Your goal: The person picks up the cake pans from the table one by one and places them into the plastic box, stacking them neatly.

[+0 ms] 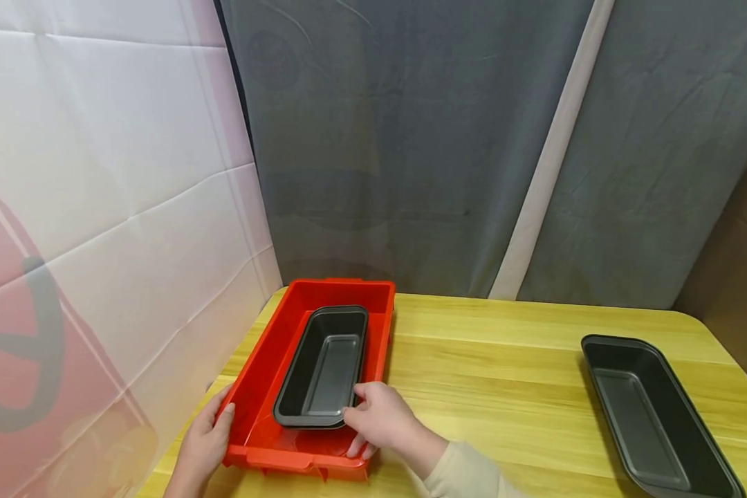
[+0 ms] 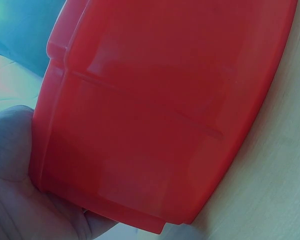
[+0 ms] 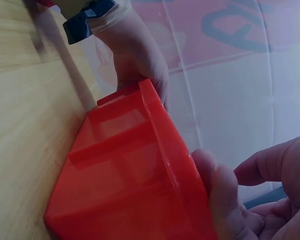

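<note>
A red plastic bin (image 1: 258, 453) stands on the table's left part, with a dark grey loaf pan (image 1: 333, 377) lying lengthwise inside it. My left hand (image 1: 202, 443) grips the bin's rim by the front left corner, thumb on top. In the left wrist view the palm of the left hand (image 2: 20, 185) lies against the bin's outer edge. My right hand (image 1: 382, 418) pinches the pan's front right corner with thumb and index finger, while its lower fingers hang over the bin's right rim. The right wrist view shows fingers (image 3: 222, 195) right at that rim; the pan's corner is hidden there.
A second dark loaf pan (image 1: 647, 422) sits on the right side of the wooden table (image 1: 485, 373). Grey curtain (image 1: 411, 152) hangs behind the table, a white printed cloth (image 1: 124, 152) stands along the left, and a brown panel (image 1: 737, 277) borders the right.
</note>
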Action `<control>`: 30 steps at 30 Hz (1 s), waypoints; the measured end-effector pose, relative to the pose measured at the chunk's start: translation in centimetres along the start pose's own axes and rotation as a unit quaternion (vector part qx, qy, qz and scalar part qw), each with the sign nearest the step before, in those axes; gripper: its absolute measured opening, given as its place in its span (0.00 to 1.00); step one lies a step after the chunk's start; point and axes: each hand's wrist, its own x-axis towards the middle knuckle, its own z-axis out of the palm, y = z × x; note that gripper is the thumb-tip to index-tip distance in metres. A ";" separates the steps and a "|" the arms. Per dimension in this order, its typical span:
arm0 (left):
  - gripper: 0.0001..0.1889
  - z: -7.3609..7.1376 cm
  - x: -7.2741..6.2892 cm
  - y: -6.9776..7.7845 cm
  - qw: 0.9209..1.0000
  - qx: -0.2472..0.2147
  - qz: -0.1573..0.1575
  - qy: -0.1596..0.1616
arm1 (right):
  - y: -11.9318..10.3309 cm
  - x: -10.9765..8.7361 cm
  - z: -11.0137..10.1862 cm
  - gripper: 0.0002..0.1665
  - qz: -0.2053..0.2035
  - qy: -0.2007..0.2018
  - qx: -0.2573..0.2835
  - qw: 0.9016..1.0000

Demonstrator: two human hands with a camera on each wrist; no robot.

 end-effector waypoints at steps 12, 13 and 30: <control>0.26 0.2 0.3 0.1 1.000 -0.019 -0.019 -0.013 | 0.4 -2.2 -1.0 0.33 -0.054 -0.018 0.013 0.998; 0.26 0.2 0.3 0.1 1.000 -0.018 -0.018 -0.014 | 0.5 -2.4 -1.1 0.32 -0.062 -0.019 0.017 0.998; 0.27 0.1 0.5 0.0 1.000 0.002 -0.018 -0.015 | 1.1 -5.9 -4.5 0.18 -0.094 -0.112 0.034 0.989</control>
